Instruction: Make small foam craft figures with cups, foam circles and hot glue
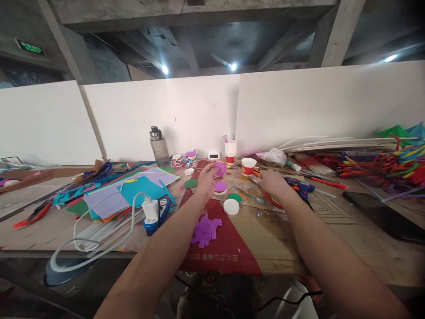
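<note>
Between the fingers of my left hand (208,179), a round purple disc (220,169) with a raised rim is held above the table. My right hand (271,180) is low over the tools, fingers curled down around something I cannot make out, beside orange-handled tools (256,172). Below my left hand sits a white lid topped with a purple circle (220,187). Nearer me lie a white round lid (231,207), a green circle (235,198) and a pile of purple paper strips (206,230). Another green circle (191,183) lies to the left.
A red-and-white paper cup (248,166) and stacked cups (230,153) stand behind. Coloured sheets (133,190), a white charger (151,210) with cable and a bottle (160,148) are left. A blue glue gun (300,187), black phone (381,215) and pipe cleaners (375,164) are right.
</note>
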The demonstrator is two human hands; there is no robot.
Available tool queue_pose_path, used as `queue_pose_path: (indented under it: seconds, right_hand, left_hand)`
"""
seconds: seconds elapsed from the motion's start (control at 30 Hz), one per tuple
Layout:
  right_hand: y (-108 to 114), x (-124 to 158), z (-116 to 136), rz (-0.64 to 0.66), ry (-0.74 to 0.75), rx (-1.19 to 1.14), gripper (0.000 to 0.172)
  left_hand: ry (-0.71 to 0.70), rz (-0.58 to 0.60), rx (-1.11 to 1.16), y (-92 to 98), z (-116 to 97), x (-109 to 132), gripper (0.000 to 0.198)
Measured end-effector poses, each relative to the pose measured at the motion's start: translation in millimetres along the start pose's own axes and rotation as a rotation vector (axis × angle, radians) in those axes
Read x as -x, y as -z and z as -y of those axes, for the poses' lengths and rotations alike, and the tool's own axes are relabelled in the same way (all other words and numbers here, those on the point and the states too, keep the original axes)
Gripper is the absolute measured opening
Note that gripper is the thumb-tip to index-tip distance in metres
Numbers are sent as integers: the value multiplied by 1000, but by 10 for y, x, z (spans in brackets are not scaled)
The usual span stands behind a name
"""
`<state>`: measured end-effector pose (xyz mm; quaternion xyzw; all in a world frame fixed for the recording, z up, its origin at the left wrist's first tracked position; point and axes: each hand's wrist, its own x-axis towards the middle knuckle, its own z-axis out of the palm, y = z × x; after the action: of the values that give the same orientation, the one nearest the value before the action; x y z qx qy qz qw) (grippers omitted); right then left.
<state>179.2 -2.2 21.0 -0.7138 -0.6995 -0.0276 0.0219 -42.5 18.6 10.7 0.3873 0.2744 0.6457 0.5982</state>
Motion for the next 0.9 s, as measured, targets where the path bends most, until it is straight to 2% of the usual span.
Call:
queue_pose_path:
  seconds: [0.13,0.43,0.6,0.8,0.9]
  right_hand:
    - [-2,33,40,-39,3,-22,38]
    - [-125,133,-150,106,-30,1,32]
    - [-168,95,-185,123,-61,4,32]
    - [-159,41,-216,2,-74,-23,45]
    - [-143,29,-220,-130,-32,-88,48]
  left_hand:
    - [-53,-24,-41,38,13,-44,37]
    - [-62,-44,-113,61,42,-60,43]
    - [-87,-61,-158,32,14,-47,35]
    - [-141,-90,-209,18,-6,-57,23]
    - [-152,-100,-203,32,-6,-60,23]
